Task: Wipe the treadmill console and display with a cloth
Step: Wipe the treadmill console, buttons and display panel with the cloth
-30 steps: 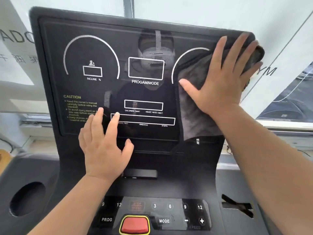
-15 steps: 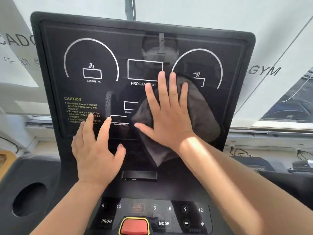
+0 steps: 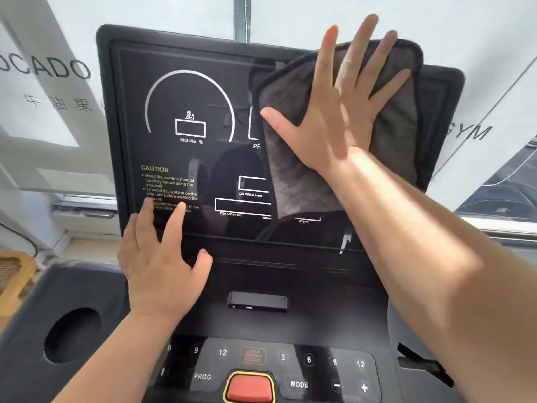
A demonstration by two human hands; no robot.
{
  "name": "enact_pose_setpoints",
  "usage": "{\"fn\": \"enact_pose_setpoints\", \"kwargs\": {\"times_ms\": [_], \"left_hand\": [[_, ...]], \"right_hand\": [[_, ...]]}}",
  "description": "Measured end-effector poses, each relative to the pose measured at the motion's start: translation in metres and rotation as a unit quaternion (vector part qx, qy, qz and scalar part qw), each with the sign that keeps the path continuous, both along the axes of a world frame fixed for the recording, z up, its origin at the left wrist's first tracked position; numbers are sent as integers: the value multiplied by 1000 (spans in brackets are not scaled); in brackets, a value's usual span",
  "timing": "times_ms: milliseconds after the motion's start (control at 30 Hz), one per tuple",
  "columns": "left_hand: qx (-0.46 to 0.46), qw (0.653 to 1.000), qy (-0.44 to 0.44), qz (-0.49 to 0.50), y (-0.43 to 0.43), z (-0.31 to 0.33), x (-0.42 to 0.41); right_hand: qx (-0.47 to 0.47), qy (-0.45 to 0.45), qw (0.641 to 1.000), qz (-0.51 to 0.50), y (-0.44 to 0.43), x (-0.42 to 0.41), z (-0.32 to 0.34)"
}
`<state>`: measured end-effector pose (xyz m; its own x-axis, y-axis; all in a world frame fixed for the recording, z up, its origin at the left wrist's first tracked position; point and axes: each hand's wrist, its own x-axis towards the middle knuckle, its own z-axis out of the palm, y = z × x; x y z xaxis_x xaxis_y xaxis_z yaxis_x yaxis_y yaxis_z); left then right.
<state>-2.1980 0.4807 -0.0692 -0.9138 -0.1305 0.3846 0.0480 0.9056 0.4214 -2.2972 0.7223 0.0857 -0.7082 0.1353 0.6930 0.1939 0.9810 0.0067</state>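
Cloth (image 3: 293, 181), grey and dark-edged, is spread over the display (image 3: 186, 158) toward 1 o'clock, its top corner past the upper rim. The right hand (image 3: 334, 123) presses it flat, fingers splayed. At 8 o'clock the left hand (image 3: 162, 271) rests open-palmed, holding nothing, above the button panel (image 3: 299, 370).

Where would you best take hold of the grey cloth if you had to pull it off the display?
Probably at the cloth's lower corner, which hangs free below the right hand pinning its middle. Come from below with the left hand; the piped edge there gives fingers something to pinch.
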Motion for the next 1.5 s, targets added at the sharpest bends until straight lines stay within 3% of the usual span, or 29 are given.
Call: {"fn": "enact_pose_setpoints", "kwargs": {"times_ms": [200,367,467,600,800,1000,1167,1333,1500], "left_hand": [[28,998,-42,35,-20,-6,1],[41,997,-59,31,-23,-9,2],[43,997,-59,19,-25,-8,2],[36,997,-67,9,-33,-10,2],[44,997,-68,-10,-44,-10,4],[44,996,-69,-15,-50,-9,4],[61,996,-69,-20,-47,-9,5],[86,994,-54,-31,-54,-3,5],[108,992,-45,-54,-66,0,6]], "right_hand": [[83,-44,987,132,-48,12,-48],[170,-101,959,201,-32,49,-108],[182,-100,965,161,-3,51,-96],[113,-78,989,50,13,31,-43],[54,-25,998,23,-41,-12,5],[92,-41,988,119,-88,-5,-37],[163,-87,959,214,-68,37,-107],[154,-79,978,113,-14,33,-69],[87,-43,994,42,-38,-8,-1]]}}
